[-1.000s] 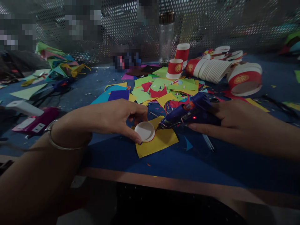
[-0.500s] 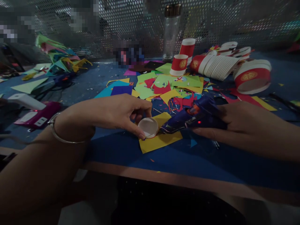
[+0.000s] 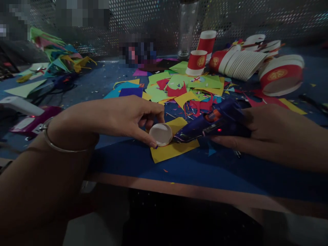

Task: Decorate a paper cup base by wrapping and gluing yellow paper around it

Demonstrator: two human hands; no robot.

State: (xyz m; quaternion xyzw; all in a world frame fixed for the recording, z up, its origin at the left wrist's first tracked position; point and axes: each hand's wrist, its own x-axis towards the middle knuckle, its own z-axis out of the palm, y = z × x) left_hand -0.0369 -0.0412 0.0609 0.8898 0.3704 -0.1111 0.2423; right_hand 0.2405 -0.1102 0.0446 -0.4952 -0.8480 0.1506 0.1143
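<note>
My left hand (image 3: 133,118) is closed around a small round white paper-cup piece (image 3: 161,134), thumb at the near side and fingers behind. The piece rests on a sheet of yellow paper (image 3: 176,150), its hollow side facing me. A dark blue hot glue gun (image 3: 215,123), with a red light showing on its side, is in the grip of my right hand (image 3: 266,131). The gun's nozzle points left and reaches the lower right edge of the cup piece; whether it touches cannot be made out. Most of the gun's handle is hidden by my fingers.
Coloured paper scraps (image 3: 179,87) lie behind my hands. Red-and-white paper cups (image 3: 196,63) stand at the back, and a stack of cups (image 3: 241,65) lies right. A clear bottle (image 3: 187,30) stands behind. A magenta power strip (image 3: 36,121) with a white plug is at left.
The view has tipped slightly downward, so the background sits higher. Both hands keep nearly the same pose, with the glue gun's nozzle still beside the cup piece.
</note>
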